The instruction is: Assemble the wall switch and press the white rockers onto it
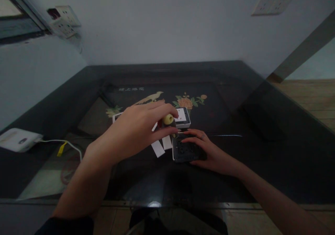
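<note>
My left hand (136, 130) hovers over the dark table with its fingers pinched round a small tool with a yellow handle (168, 119), which points down at a dark square part (186, 151). My right hand (206, 151) lies on that part, fingers pressed on its top and side, holding it on the glass. Just behind it sits a white-framed square part (183, 118). Two white flat strips (161, 145) lie to the left of the dark part.
The black glass-topped table (235, 98) has a bird-and-flower picture (187, 101) under the glass. A white box (18, 139) with a white cable (70, 146) sits at the far left. Wall sockets (64, 23) hang on the left and another socket plate (273, 1) is at the upper right.
</note>
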Tool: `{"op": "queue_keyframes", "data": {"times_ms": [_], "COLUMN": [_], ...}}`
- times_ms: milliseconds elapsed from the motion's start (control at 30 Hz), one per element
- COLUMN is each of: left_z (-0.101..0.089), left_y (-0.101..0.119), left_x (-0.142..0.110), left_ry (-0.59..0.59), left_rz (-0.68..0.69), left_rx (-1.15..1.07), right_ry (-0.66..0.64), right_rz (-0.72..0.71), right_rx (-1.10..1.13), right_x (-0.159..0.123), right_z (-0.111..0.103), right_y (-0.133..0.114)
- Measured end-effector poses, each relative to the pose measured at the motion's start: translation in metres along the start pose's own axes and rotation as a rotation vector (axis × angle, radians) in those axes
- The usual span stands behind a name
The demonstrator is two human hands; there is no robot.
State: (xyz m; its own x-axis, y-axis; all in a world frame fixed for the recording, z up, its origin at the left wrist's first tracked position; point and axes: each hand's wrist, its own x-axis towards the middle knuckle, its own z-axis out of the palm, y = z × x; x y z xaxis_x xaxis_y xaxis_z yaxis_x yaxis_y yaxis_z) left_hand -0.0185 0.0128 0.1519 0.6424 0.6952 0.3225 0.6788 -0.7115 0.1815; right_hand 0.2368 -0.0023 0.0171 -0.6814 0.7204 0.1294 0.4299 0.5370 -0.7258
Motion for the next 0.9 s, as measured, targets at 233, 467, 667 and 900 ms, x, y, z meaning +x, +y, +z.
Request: {"op": "queue_keyframes", "data": {"times_ms": [233, 467, 667, 900], "left_z": [-0.030, 0.000, 0.045, 0.073], "left_y": [-0.027, -0.111, -0.160, -0.182], "left_x": [-0.010, -0.002, 0.006, 0.004], "left_ry": [0.099, 0.126, 0.032, -0.085], "left_rz": [-0.153, -0.425, -0.539, -0.576], "left_rx": [-0.168, -0.172, -0.103, -0.033], "right_ry": [-0.008, -0.001, 0.010, -0.022], "right_rz": [0.111, 0.141, 0.108, 0.104], "right_rx": [0.103, 0.132, 0.084, 0.049], "right_x": [0.001, 0.001, 0.001, 0.002], "right_z": [-0.001, -0.001, 0.000, -0.002], "right_y": [-0.004, -0.005, -0.005, -0.005]}}
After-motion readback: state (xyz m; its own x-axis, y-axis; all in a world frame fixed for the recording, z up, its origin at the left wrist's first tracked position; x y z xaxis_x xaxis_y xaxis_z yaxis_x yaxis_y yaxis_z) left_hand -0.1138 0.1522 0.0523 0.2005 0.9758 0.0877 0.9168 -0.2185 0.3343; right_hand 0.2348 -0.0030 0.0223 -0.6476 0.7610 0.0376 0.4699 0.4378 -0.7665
